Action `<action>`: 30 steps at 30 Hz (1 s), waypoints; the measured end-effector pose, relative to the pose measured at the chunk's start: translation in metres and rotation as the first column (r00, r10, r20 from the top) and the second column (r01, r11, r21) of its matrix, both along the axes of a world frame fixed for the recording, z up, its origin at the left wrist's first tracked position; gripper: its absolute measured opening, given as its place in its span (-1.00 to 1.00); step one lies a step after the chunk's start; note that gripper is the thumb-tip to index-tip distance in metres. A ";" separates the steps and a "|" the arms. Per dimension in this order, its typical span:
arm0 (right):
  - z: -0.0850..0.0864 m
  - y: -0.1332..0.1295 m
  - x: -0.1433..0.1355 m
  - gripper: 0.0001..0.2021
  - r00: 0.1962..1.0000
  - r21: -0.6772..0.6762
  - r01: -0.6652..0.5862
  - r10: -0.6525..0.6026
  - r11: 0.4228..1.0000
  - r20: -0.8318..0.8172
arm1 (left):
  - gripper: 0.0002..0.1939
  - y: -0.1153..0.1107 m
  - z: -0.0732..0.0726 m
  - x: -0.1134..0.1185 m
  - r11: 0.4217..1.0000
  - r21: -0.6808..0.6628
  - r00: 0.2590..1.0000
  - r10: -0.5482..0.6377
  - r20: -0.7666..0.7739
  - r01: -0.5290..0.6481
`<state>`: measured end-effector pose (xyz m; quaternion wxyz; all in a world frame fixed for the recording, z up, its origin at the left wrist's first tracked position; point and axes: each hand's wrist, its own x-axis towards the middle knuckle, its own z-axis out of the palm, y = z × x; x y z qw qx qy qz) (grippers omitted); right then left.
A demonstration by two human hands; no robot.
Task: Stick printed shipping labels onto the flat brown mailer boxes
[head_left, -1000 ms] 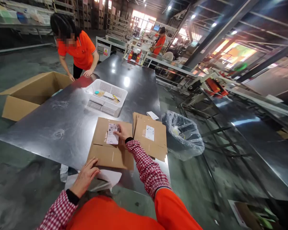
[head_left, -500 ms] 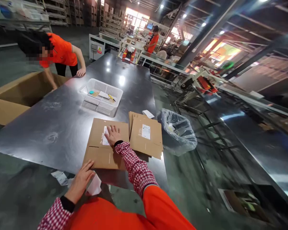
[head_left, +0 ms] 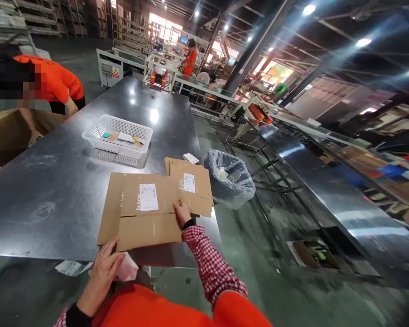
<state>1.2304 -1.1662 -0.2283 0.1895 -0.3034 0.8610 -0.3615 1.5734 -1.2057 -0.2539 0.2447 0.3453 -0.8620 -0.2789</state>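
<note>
A flattened cardboard box (head_left: 167, 227) with a white label (head_left: 149, 197) lies on another flat brown box (head_left: 109, 213), shifted to the right of it. My right hand (head_left: 182, 212) is closed on the top box's right edge, its fingers curled. At the lower left corner of the flat boxes is my left hand (head_left: 104, 268), fingertips touching the cardboard. A folded white paper (head_left: 127, 268) shows beneath its thumb and seems held in the palm. Beside the top box, partly under its right edge, a stack of labelled flat boxes (head_left: 199, 195) rests on the metal table (head_left: 68, 200).
A white plastic basket (head_left: 141, 131) with small items stands farther up the table. A lined bin (head_left: 231, 186) is by the right edge. A co-worker (head_left: 54, 81) bends over a large carton (head_left: 7, 136) at left. Conveyors (head_left: 293, 159) run along the right.
My right hand has gone from lying flat on the label to gripping the box's right edge. The top box has slid right, baring the one beneath. The view has shifted to the right.
</note>
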 end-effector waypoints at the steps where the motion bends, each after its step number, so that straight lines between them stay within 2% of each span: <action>1: 0.009 0.007 -0.018 -0.59 0.999 -0.028 0.030 -0.029 0.999 0.021 | -0.50 0.002 0.013 -0.004 0.999 0.007 0.998 -0.054 -0.018 0.054; 3: 0.032 0.025 -0.063 -0.58 0.995 -0.064 0.089 -0.085 0.994 0.057 | -0.59 0.003 0.041 -0.009 0.993 0.008 0.992 -0.121 -0.044 0.121; 6: 0.074 0.048 -0.127 -0.52 0.988 -0.091 0.140 -0.133 0.986 0.078 | -0.65 0.001 0.084 -0.008 0.991 -0.068 0.988 -0.121 -0.090 0.116; 8: 0.094 0.052 -0.146 -0.47 0.986 -0.090 0.158 -0.153 0.983 0.068 | -0.67 0.000 0.109 -0.005 0.987 -0.138 0.988 -0.101 -0.118 0.085; 9: 0.100 0.049 -0.143 -0.45 0.987 -0.097 0.151 -0.146 0.984 0.064 | -0.67 0.000 0.120 -0.004 0.985 -0.159 0.989 -0.082 -0.124 0.062; 10: 0.103 0.044 -0.130 -0.42 0.992 -0.119 0.104 -0.094 0.987 0.082 | -0.68 0.001 0.130 -0.004 0.985 -0.167 0.991 -0.057 -0.125 0.036; 11: 0.103 0.038 -0.108 -0.40 0.991 -0.162 0.000 0.021 0.987 0.132 | -0.68 0.001 0.139 -0.004 0.986 -0.164 0.992 -0.025 -0.123 0.005; 12: 0.101 0.032 -0.077 -0.38 0.961 -0.225 -0.142 0.189 0.964 0.201 | -0.67 0.002 0.147 -0.005 0.987 -0.157 0.993 0.008 -0.122 -0.027; 13: 0.097 0.027 -0.039 -0.35 0.853 -0.326 -0.336 0.432 0.884 0.292 | -0.66 0.003 0.154 -0.006 0.988 -0.147 0.992 0.040 -0.118 -0.057; 14: 0.091 0.023 0.003 -0.27 0.661 -0.421 -0.510 0.655 0.750 0.366 | -0.64 0.003 0.161 -0.007 0.986 -0.139 0.991 0.072 -0.114 -0.088; 15: 0.085 0.021 0.045 -0.17 0.453 -0.491 -0.626 0.795 0.606 0.403 | -0.63 0.003 0.166 -0.007 0.983 -0.134 0.988 0.110 -0.111 -0.124; 16: 0.079 0.020 0.084 -0.12 0.266 -0.532 -0.696 0.861 0.482 0.433 | -0.61 0.001 0.170 -0.005 0.978 -0.127 0.983 0.151 -0.107 -0.164; 17: 0.073 0.021 0.118 -0.19 0.168 -0.572 -0.690 0.867 0.444 0.470 | -0.61 -0.001 0.173 -0.002 0.972 -0.114 0.976 0.194 -0.099 -0.205; 18: 0.068 0.022 0.145 -0.33 0.121 -0.597 -0.660 0.848 0.457 0.515 | -0.60 -0.004 0.174 0.003 0.964 -0.099 0.967 0.239 -0.084 -0.247; 19: 0.063 0.024 0.164 -0.44 0.119 -0.603 -0.621 0.820 0.501 0.559 | -0.59 -0.008 0.173 0.010 0.953 -0.086 0.956 0.286 -0.060 -0.290; 21: 0.057 0.027 0.180 -0.56 0.188 -0.591 -0.520 0.757 0.617 0.625 | -0.53 -0.016 0.168 0.025 0.916 -0.091 0.920 0.393 0.002 -0.391; 22: 0.056 0.028 0.181 -0.58 0.231 -0.583 -0.482 0.736 0.655 0.636 | -0.50 -0.018 0.164 0.033 0.891 -0.104 0.894 0.447 0.024 -0.443; 24: 0.057 0.027 0.174 -0.59 0.290 -0.582 -0.448 0.726 0.679 0.624 | -0.44 -0.018 0.155 0.042 0.874 -0.092 0.876 0.481 0.033 -0.476; 25: 0.059 0.026 0.171 -0.60 0.309 -0.583 -0.451 0.731 0.676 0.609 | -0.44 -0.015 0.150 0.043 0.901 -0.055 0.901 0.433 0.022 -0.431; 27: 0.061 0.024 0.168 -0.61 0.351 -0.574 -0.469 0.738 0.671 0.577 | -0.46 -0.006 0.141 0.037 0.968 0.054 0.968 0.248 -0.028 -0.246; 29: 0.061 0.023 0.171 -0.63 0.405 -0.548 -0.489 0.733 0.679 0.547 | -0.51 0.003 0.131 0.025 0.981 0.161 0.989 0.123 -0.084 -0.108; 30: 0.059 0.023 0.174 -0.64 0.426 -0.533 -0.499 0.729 0.683 0.535 | -0.54 0.007 0.127 0.019 0.970 0.220 0.987 0.127 -0.103 -0.102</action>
